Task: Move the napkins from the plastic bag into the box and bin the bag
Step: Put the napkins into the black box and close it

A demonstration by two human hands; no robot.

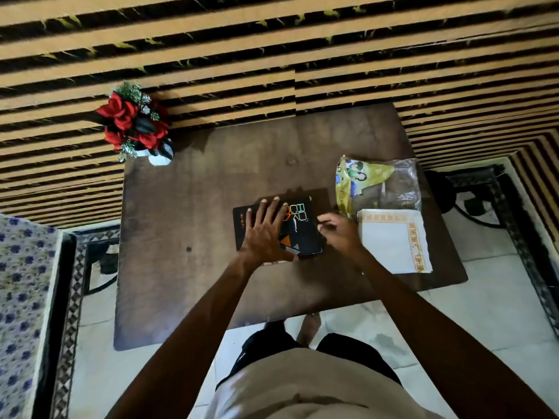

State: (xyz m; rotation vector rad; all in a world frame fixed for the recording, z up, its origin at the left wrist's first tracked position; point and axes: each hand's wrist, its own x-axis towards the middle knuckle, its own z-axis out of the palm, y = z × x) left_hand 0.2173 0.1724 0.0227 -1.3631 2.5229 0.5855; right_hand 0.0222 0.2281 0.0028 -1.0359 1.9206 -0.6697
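The head view shows the left hand [266, 234] spread flat steadying the black box [302, 228] while the right hand's [338, 234] curled fingers pinch its edge, seemingly to open it, napkins [393, 240] and plastic bag [378, 182] lying just beside.

Red flowers [133, 122] stand at the table's [187, 282] corner.

The flat left hand [267, 234] covers the middle of the black printed cardboard box [298, 228], hiding part of its lettering. The curled right hand [340, 232] hides the box's right edge; its grip cannot be told. The clear plastic bag's [390, 182] contents are unclear.
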